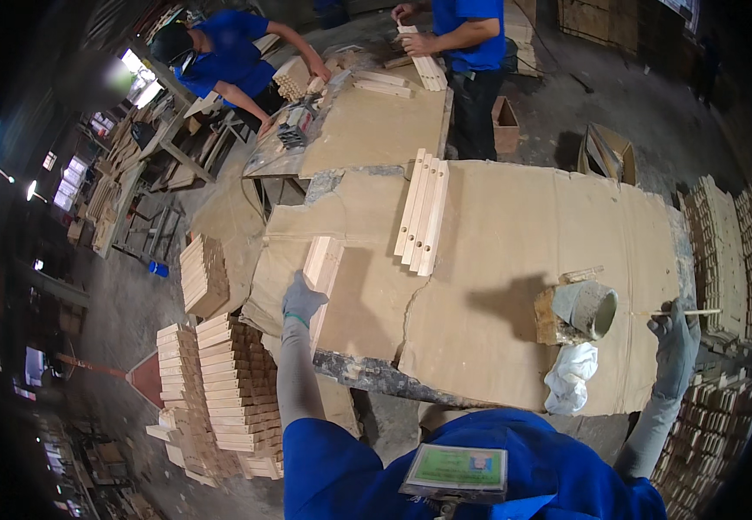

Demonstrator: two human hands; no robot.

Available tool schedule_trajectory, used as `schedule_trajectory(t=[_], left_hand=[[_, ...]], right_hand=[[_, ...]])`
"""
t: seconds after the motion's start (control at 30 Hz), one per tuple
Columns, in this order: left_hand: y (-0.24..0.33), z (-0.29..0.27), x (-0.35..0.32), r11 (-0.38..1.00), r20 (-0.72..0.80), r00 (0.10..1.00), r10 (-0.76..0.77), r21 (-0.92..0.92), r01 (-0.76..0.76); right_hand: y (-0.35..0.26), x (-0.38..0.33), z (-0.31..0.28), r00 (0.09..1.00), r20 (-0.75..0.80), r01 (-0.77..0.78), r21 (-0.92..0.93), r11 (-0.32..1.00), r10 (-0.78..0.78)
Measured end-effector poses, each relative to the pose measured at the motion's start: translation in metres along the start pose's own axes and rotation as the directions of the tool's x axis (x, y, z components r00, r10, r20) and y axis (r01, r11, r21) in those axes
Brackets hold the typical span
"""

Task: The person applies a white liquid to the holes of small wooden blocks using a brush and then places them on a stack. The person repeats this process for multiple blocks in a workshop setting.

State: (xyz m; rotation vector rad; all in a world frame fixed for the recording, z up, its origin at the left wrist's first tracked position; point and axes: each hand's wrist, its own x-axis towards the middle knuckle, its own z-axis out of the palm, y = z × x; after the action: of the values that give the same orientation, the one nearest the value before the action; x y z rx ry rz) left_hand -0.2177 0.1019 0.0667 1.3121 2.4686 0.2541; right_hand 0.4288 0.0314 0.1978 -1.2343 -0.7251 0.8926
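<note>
My left hand [304, 299], in a grey glove, is closed on the side of some pale wooden strips [324, 264] on the cardboard-covered table. The fingers are partly hidden. Out to the right, my gloved right hand [677, 347] grips a thin light stick [696, 312], held level above the table's right side. Between my hands, nearer the right one, a glue-stained pot [591, 309] sits beside a rough wooden block [553, 316]. A crumpled white cloth [572, 379] lies just in front of them. Farther in, several drilled wooden strips [422, 211] lie side by side.
Brown cardboard [515, 225] covers the table. Stacked wooden pieces [237, 381] stand at the left, more stacks [714, 251] at the right. Beyond, two people in blue work at another table [367, 130] with wooden pieces. An open box [608, 154] stands behind on the floor.
</note>
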Motion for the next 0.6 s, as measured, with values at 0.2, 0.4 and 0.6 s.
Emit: schedule_trajectory(t=[0.2,0.4,0.6], left_hand=[[-0.061,0.046,0.004,0.979,-0.231,0.951,0.205,0.049,-0.199],[-0.019,0.029,-0.073,0.979,0.017,0.979,0.203,-0.018,-0.203],[0.021,0.028,-0.122,0.981,0.126,0.978,0.164,0.086,-0.175]], right_hand=[[-0.005,-0.011,0.007,0.998,0.015,-0.058,0.07,0.996,0.057],[-0.015,-0.012,-0.002,0.991,0.001,-0.132,0.093,0.987,0.132],[-0.011,-0.013,-0.014,0.986,0.04,-0.165,0.205,0.965,0.16]])
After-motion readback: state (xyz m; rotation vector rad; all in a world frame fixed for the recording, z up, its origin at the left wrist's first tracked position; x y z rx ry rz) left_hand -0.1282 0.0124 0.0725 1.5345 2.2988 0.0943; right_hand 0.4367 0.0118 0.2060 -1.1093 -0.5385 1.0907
